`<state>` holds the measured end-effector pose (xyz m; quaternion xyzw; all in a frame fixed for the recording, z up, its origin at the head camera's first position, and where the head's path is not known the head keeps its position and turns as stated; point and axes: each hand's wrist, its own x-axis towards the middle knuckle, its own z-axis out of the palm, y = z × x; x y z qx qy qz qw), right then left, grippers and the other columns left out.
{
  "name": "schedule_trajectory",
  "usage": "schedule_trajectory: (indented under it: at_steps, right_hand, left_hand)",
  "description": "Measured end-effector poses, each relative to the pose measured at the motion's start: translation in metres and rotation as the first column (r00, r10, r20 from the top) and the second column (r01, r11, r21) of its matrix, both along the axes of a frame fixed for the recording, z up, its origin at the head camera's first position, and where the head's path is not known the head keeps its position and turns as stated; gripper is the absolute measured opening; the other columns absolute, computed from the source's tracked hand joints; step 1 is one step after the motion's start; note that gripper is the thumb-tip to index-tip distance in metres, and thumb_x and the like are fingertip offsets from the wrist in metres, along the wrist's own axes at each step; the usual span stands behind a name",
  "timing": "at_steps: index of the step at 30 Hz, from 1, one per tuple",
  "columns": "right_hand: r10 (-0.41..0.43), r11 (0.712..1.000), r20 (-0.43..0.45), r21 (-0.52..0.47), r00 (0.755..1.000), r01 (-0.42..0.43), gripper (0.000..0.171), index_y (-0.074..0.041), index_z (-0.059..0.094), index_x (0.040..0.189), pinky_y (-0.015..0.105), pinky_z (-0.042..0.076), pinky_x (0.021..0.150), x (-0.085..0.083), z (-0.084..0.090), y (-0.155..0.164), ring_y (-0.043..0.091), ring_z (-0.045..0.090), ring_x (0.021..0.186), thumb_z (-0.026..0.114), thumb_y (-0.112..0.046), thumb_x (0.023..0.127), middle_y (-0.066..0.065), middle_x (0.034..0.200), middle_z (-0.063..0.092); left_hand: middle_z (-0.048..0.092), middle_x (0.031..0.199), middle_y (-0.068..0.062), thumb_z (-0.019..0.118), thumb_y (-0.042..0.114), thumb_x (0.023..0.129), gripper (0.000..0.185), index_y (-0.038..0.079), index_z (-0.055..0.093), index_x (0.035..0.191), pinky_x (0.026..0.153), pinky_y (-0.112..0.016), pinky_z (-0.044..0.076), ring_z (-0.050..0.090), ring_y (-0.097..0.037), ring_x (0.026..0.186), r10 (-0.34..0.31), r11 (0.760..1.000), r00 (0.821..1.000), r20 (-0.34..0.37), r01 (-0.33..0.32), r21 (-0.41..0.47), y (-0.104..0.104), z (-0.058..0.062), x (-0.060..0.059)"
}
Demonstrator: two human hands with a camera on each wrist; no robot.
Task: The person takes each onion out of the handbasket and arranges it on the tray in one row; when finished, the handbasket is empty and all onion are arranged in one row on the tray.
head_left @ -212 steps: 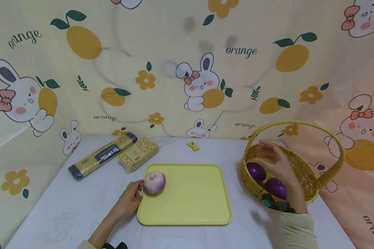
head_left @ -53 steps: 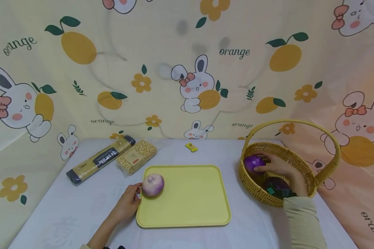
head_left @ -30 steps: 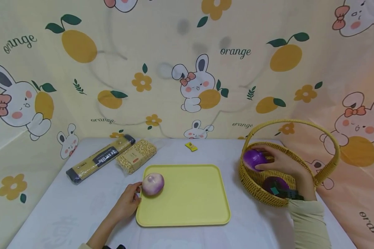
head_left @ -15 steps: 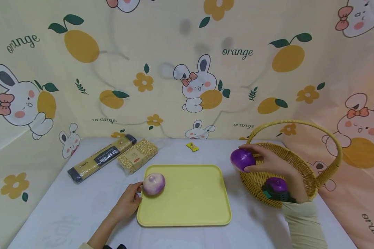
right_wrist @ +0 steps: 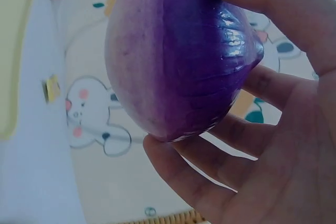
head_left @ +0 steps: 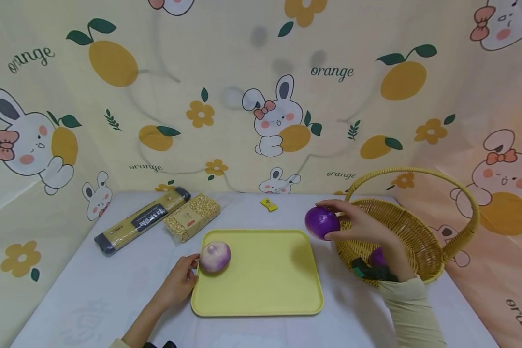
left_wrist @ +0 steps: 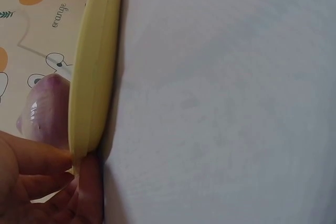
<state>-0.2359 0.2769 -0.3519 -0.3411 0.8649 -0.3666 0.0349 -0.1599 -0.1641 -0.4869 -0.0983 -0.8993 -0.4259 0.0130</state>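
Right hand: fingers and thumb curved around the purple onion, which lies at nine o'clock from the palm, its pointed tip turned palmward.
Yellow tray: at eight o'clock from this onion, long axis nine to three.
Left hand: pinches the tray's nine o'clock rim, beside the pale onion.

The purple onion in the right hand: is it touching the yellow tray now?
Apart. The right wrist view shows a gap: white table and patterned cloth lie between the onion and the edge of the tray.
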Motion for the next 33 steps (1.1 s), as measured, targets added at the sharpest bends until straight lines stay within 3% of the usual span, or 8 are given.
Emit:
schedule_trajectory:
  at_steps: [9,14,19,26,33]
  right_hand:
    - [0.034,0.999,0.026,-0.025,0.999,-0.033,0.070,-0.010,0.044,0.135,0.035,0.047,0.089,-0.006,-0.003,-0.023,0.023,0.047,0.117,0.078,-0.020,0.074,0.004,0.133,0.047]
    - [0.050,0.998,0.022,-0.051,0.998,-0.049,0.070,-0.010,0.044,0.135,0.036,0.047,0.089,-0.009,-0.007,-0.032,0.023,0.047,0.117,0.078,-0.016,0.074,0.006,0.133,0.047]
    - [0.070,0.996,0.021,-0.056,0.997,-0.069,0.070,-0.002,0.043,0.134,0.039,0.047,0.089,-0.007,-0.009,-0.044,0.029,0.047,0.116,0.077,-0.006,0.073,0.014,0.132,0.047]
    - [0.094,0.993,0.026,-0.079,0.995,-0.091,0.066,0.007,0.043,0.130,0.040,0.048,0.088,0.005,0.004,-0.064,0.035,0.048,0.114,0.075,0.000,0.073,0.022,0.129,0.048]
    - [0.069,0.993,0.060,-0.102,0.996,-0.062,0.068,0.006,0.042,0.132,0.045,0.046,0.089,0.002,-0.009,-0.075,0.034,0.046,0.115,0.076,-0.003,0.074,0.020,0.132,0.046]
  left_hand:
    - [0.049,0.097,-0.010,0.055,-0.013,0.078,0.048,-0.008,0.048,0.126,0.070,-0.023,0.038,0.044,-0.016,0.080,0.008,1.000,1.000,0.030,-0.008,0.008,0.000,-0.002,-0.003]
    - [0.050,0.096,-0.011,0.055,-0.014,0.076,0.048,-0.009,0.049,0.124,0.069,-0.023,0.039,0.045,-0.018,0.078,0.003,1.000,1.000,-0.005,-0.003,0.018,0.000,-0.004,-0.002]
    - [0.051,0.094,-0.011,0.055,-0.015,0.074,0.048,-0.010,0.050,0.122,0.070,-0.024,0.040,0.047,-0.020,0.078,0.003,1.000,0.999,-0.042,-0.002,0.021,0.000,-0.004,-0.001]
    - [0.050,0.095,-0.010,0.055,-0.015,0.075,0.048,-0.010,0.050,0.123,0.069,-0.023,0.040,0.047,-0.019,0.078,0.005,1.000,1.000,-0.025,-0.005,0.019,0.001,-0.002,-0.001]
    - [0.050,0.095,-0.010,0.055,-0.015,0.076,0.049,-0.010,0.049,0.124,0.068,-0.023,0.040,0.045,-0.015,0.077,0.007,1.000,1.000,-0.011,-0.006,0.010,0.001,-0.003,-0.001]
